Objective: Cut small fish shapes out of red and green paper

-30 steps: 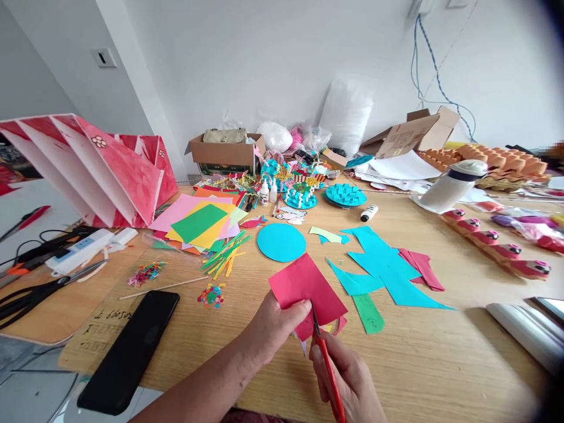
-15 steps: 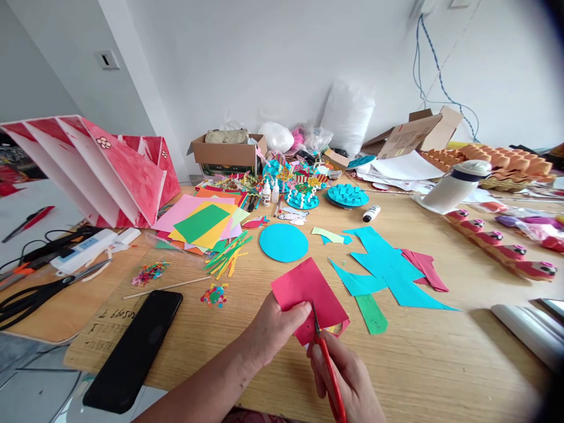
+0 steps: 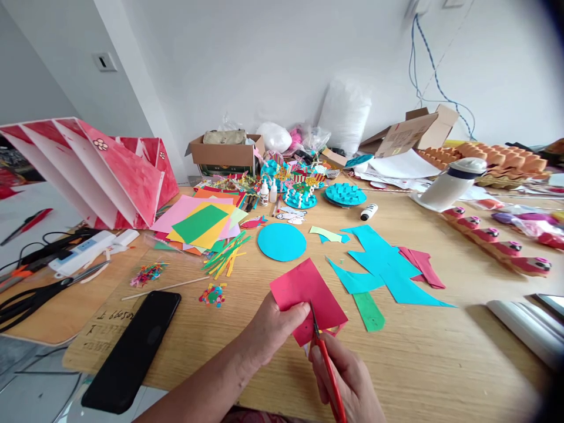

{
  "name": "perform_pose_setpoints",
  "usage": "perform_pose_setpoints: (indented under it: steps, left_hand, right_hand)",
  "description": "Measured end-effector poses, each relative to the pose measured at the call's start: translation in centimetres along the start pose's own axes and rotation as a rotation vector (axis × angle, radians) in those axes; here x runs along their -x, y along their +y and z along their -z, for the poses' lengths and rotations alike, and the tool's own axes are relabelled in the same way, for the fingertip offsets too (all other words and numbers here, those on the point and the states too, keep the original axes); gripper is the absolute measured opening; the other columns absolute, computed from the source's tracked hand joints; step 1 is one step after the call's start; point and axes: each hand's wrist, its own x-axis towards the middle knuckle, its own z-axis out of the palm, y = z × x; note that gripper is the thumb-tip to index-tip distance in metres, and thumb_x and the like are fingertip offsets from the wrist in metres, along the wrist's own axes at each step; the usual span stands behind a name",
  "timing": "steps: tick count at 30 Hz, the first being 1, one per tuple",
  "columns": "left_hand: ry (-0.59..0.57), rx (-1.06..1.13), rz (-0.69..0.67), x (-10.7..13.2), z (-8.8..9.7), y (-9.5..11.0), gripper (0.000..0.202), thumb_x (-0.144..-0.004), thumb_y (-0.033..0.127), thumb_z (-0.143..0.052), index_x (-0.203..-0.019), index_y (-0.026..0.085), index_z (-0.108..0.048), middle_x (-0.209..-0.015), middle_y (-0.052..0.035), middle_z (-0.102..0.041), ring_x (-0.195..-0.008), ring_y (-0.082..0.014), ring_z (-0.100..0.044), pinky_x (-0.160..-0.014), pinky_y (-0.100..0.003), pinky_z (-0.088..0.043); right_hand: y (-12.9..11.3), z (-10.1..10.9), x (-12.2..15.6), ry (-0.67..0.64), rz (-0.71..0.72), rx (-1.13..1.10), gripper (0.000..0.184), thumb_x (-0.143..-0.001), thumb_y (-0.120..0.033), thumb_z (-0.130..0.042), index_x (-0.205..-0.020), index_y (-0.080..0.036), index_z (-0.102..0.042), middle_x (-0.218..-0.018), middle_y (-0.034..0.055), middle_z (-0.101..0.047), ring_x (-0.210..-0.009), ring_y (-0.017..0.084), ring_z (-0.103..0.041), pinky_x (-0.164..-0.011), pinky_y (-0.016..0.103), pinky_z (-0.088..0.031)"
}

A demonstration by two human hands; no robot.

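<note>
Left grip [image 3: 274, 325] pinched on red paper [image 3: 308, 288], right grip [image 3: 348, 369] closed around red-handled scissors [image 3: 328, 371] touching that paper.

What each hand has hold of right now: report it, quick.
Left hand: closed on the red paper, thumb on top.
Right hand: closed around the red-handled scissors.

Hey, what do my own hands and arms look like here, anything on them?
Your left hand and right hand are ungloved, with no rings or bracelets visible. Your left forearm shows no sleeve; the right forearm is out of frame.
</note>
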Motion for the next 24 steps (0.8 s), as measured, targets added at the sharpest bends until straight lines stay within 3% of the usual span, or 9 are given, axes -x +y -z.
perform_pose_setpoints:
  steps: [14,24]
  left_hand:
    - [0.057,-0.036,-0.036,-0.01,-0.12,-0.09,0.017,-0.071,0.029,-0.058,-0.081,0.015,-0.061,-0.077,-0.0013,-0.065,-0.074,-0.0169,-0.056,-0.071,-0.027,-0.044]
    - [-0.019,-0.028,-0.02,0.05,-0.13,-0.05,0.016,-0.073,0.026,-0.056,-0.084,0.015,-0.06,-0.077,-0.0013,-0.064,-0.076,-0.0173,-0.056,-0.071,-0.027,-0.044]
  right_hand:
    - [0.11,0.02,0.05,0.003,-0.02,-0.03,0.041,-0.084,-0.055,-0.037,-0.061,-0.021,-0.042,-0.048,-0.006,-0.038,-0.043,0.01,-0.037,-0.041,0.021,-0.031]
    - [0.12,0.13,-0.01,0.018,0.007,-0.018,0.039,-0.085,-0.05,-0.038,-0.061,-0.02,-0.043,-0.051,-0.0055,-0.04,-0.047,0.011,-0.038,-0.044,0.022,-0.031]
